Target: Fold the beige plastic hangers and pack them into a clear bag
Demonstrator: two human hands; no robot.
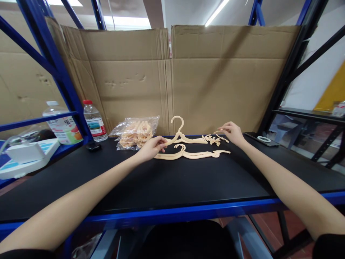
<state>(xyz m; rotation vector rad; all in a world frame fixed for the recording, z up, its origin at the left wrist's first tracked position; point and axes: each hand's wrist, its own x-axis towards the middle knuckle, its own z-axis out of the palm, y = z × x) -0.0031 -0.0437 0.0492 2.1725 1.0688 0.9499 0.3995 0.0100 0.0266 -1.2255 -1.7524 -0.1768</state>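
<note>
My left hand [152,148] is closed around the left end of a cream clothes hanger [180,136], whose hook stands up above the table. In front of it lies a second cream hanger [198,155], with a curved strip projecting from its right end. My right hand [232,132] is raised above and to the right of a small pile of cream plastic pieces [212,139]. Its fingertips are pinched together on what looks like one small cream piece [217,132]. The pile touches the right end of the rear hanger.
A clear plastic bag [137,131] of cream parts lies behind my left hand. Further left stand a red-capped water bottle [94,122] and a larger bottle [63,126]. A phone [260,139] with a white ring lies at the right. Cardboard [229,79] walls off the back.
</note>
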